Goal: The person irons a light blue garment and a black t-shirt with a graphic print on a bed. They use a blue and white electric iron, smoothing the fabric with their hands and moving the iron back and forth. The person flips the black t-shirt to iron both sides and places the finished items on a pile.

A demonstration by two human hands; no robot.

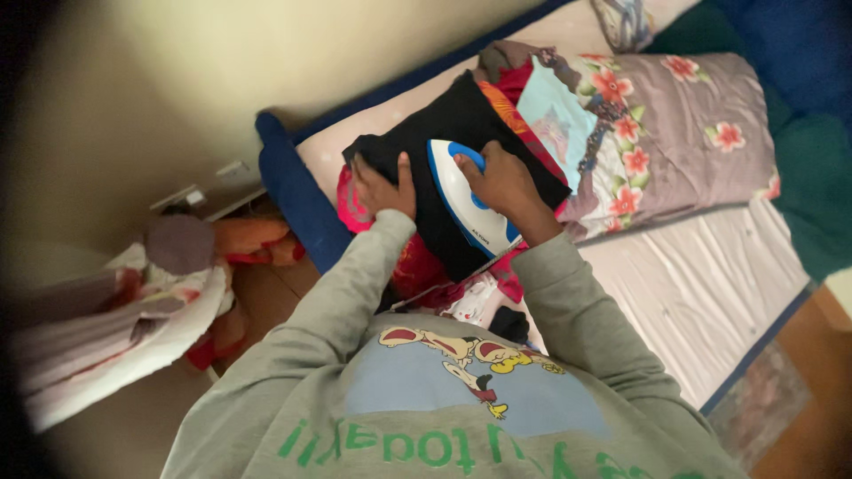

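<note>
Right hand (pixel 504 182) grips white-and-blue plastic iron (pixel 465 197) on black folded cloth garment (pixel 453 142).
Left hand (pixel 383 186), fingers flat, just beside iron: burn risk if it slides w/o care.

Soft, dim daylight; left edge vignetted dark, slight overall blur.

The white iron (pixel 465 200) with a blue handle lay sole-down on the black garment (pixel 453 124), nose pointing far-left. The garment was spread flat over red patterned cloth (pixel 417 266), near the mattress's far-left end, left of a floral pillow.
</note>
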